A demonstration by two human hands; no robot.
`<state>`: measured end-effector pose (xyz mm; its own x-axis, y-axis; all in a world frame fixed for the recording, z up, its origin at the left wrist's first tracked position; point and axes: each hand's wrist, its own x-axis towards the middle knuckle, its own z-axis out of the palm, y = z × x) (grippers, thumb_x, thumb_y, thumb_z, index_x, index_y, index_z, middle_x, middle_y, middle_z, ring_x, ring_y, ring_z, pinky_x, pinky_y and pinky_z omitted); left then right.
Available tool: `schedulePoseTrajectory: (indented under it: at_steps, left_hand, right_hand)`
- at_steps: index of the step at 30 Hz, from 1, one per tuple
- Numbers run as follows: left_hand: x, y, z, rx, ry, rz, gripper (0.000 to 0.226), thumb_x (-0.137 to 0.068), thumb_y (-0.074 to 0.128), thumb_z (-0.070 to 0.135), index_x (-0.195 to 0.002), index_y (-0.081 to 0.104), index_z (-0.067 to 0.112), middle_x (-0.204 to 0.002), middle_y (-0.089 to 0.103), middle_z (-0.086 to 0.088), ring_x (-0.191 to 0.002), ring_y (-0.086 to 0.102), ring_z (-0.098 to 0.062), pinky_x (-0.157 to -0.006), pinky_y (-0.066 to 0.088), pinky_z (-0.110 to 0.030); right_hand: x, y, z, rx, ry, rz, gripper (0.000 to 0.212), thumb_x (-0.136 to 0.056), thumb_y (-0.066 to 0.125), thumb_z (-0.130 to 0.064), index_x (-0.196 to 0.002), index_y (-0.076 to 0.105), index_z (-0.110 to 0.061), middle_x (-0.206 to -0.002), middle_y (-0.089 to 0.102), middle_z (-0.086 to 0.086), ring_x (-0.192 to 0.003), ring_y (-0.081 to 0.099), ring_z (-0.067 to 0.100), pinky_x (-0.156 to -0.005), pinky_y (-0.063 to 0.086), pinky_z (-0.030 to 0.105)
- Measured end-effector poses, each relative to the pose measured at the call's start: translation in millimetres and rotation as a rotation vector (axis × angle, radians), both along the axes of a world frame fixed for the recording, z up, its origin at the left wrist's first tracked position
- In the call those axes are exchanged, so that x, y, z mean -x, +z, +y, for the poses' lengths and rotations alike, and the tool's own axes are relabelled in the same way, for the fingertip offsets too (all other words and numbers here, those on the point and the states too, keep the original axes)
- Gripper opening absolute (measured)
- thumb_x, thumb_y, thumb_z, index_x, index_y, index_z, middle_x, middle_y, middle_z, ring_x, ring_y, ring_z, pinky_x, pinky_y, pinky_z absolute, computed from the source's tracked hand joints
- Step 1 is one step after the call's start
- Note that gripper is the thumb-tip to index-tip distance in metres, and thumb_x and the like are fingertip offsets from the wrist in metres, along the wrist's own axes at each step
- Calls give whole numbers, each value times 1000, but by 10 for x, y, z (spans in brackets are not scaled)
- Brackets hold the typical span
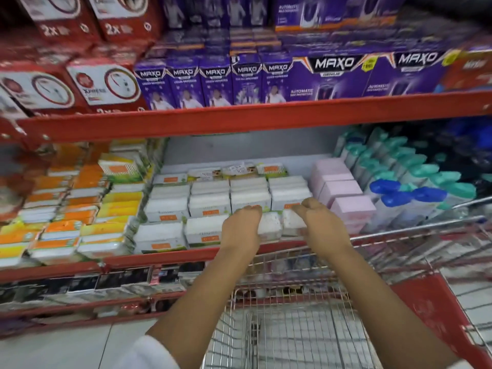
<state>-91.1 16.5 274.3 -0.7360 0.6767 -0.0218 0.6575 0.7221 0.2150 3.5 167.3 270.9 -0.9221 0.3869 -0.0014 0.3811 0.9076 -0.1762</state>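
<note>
Left hand: the left hand (241, 227) grips a white speckled plastic pack (271, 225) at the front edge of the shelf, fingers curled over its top.
Right hand: the right hand (320, 223) grips a second white plastic pack (291, 222), touching the first.
Shelf: a red metal shelf (186, 258) with rows of white packs with orange labels (210, 203).
Left side: stacked orange and yellow packs (66, 209).
Right side: pale pink square boxes (343, 193), then bottles with teal and blue caps (415, 187).
Above: purple MAXO cartons (215, 81) beside red and white cartons (103, 83).
Below the forearms: a silver wire shopping cart (292, 328) with red trim.
Sharpness: edges are blurred.
</note>
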Motion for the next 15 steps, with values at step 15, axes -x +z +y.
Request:
schedulePoseTrajectory:
  at_steps: [15]
  left_hand:
    - [220,-428,274,27,55,-148,71,-87,69,18,-147,31,18,-150,38,-6,-132,41,-24,-100,45,-36]
  right_hand:
    - [337,-273,201,113,-2,-18,59,-91,58,-13,-145,37,-22,-148,41,5,-132,43,25,-105,40,35]
